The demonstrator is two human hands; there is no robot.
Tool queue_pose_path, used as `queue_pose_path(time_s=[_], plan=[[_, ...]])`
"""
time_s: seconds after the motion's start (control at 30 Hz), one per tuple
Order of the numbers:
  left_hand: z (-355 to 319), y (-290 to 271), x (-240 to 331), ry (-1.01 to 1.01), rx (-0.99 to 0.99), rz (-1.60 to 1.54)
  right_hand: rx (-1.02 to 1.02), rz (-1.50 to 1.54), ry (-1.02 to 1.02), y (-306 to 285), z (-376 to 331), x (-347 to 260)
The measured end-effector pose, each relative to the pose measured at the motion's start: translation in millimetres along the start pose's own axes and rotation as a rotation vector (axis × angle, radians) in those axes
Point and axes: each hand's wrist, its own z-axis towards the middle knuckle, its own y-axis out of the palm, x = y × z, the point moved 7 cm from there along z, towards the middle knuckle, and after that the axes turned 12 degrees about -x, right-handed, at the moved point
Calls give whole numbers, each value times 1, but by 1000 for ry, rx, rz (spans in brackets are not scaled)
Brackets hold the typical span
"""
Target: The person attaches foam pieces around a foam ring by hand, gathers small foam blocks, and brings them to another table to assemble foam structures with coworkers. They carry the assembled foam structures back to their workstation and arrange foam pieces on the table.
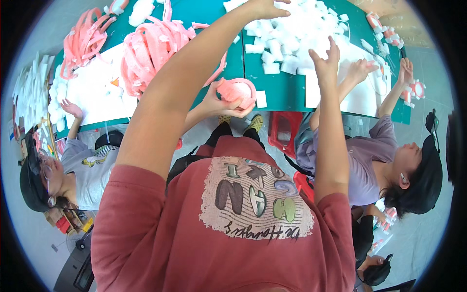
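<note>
My left hand [266, 9] reaches far across the table, partly cut off by the top edge, fingers stretched out and apart. Below it lies a heap of small white foam-like pieces [284, 41]. Over the right side of that heap, my right hand [327, 61] is raised with spread fingers and holds nothing. Beneath my left arm, another hand [238, 109], seemingly a co-worker's, grips a round pink-and-white ring-shaped piece [237, 91]. Its arm is mostly hidden behind mine. A big bundle of pink foam-like strips [153, 48] sits left of my left forearm.
A green table [284, 90] spans the front, with white sheets [92, 92] on it. More pink strips [85, 39] lie at the far left. Co-workers sit left and right; the right one's hands [361, 70] are near mine. A red stool [283, 131] stands below the edge.
</note>
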Motion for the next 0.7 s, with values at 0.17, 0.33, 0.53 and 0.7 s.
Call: queue_pose_path(time_s=[0.17,0.33,0.53,0.7], plan=[[-113,-15,16,132,110,-104,-231,368,119,37,-95,-1],[-266,-16,10,-159,340,-558,-245,584,251,85,-220,23],[-361,39,42,-280,50,-999,-533,557,392,158,-304,44],[-388,70,83,-109,-115,-659,-711,126,193,156,-264,-5]])
